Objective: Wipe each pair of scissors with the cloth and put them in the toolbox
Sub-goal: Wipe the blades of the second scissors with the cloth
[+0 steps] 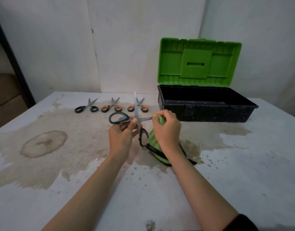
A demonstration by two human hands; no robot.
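Both forearms extend from the near edge over the stained white table (243, 164). Left hand (121, 137): fingers closed around the pivot area of the grey-handled scissors (136, 120), which are spread wide, one blade pointing up and far, the other pointing right. Right hand (166, 130): fingers pinched shut on the green cloth (157, 118), pressed against the right-pointing blade; the remaining cloth hangs to the table. Far left, three scissors lie in a row: one black-handled pair (86, 106) and two orange-handled pairs (111, 105) (138, 106). Far right, the toolbox (206, 104) stands with its green lid (199, 62) raised.
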